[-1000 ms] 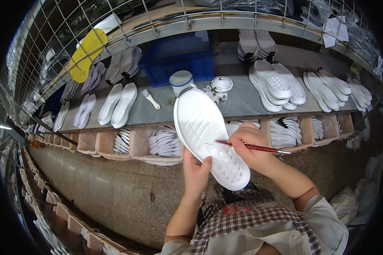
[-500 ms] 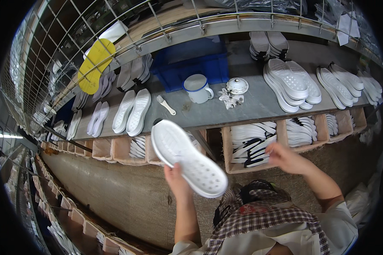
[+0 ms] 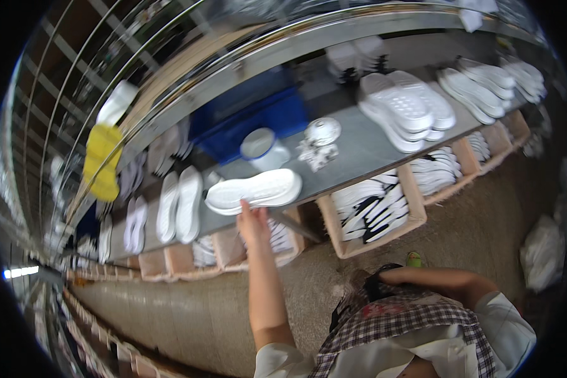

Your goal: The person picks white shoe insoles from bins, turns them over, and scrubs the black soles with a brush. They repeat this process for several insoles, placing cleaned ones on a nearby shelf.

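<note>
My left hand (image 3: pixel 253 225) grips a white shoe sole (image 3: pixel 258 188) by its near edge. The sole lies nearly crosswise over the front edge of the grey bench (image 3: pixel 340 160), its studded inner face partly showing. Whether it touches the bench, I cannot tell. Behind it stands a white enamel mug (image 3: pixel 258 149) with a blue rim. My right hand (image 3: pixel 394 275) is down at my waist, at a dark pouch (image 3: pixel 373 288) over the checked apron (image 3: pixel 416 307); its fingers are hidden there.
A blue crate (image 3: pixel 233 120) stands behind the mug, beside a patterned lid (image 3: pixel 323 130). Paired white soles (image 3: pixel 397 110) line the bench. Below hang cloth-lined bins (image 3: pixel 416 222) of black and white soles. A wire grid (image 3: pixel 69 82) rises at the left, with a yellow sole shape (image 3: pixel 102 160) on it.
My left hand has carried the white sole up and away to the bench edge and turned it more crosswise. My right hand has dropped from beside the bins to my waist. The view has tilted.
</note>
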### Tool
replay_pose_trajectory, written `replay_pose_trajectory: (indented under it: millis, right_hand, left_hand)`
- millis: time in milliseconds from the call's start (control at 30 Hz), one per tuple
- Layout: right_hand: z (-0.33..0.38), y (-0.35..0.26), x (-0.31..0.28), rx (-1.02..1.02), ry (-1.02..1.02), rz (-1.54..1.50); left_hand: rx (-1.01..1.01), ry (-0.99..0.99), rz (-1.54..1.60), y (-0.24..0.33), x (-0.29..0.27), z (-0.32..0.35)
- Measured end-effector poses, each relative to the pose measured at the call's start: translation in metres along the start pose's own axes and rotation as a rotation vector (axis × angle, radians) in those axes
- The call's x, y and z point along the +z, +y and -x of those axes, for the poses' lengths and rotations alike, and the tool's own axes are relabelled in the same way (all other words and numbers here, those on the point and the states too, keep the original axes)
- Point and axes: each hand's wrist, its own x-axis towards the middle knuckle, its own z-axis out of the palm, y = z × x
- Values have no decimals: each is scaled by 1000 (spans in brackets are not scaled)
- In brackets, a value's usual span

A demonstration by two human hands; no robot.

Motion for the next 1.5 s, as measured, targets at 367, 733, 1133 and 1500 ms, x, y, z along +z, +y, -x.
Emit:
replay_pose_trajectory:
  millis: [367, 733, 1133, 1500]
  right_hand:
    - [77, -10, 10, 13, 488, -365]
    - [208, -4, 9, 212, 825, -642]
    - [254, 43, 101, 265, 1090, -917]
    - [223, 60, 76, 403, 1310, -1053]
  left_hand:
    - [208, 24, -497, -2, -11, 37]
    - [476, -566, -714, -48, 145, 165]
    - [517, -933, -771, -113, 328, 168]
    - [228, -949, -601, -184, 457, 23]
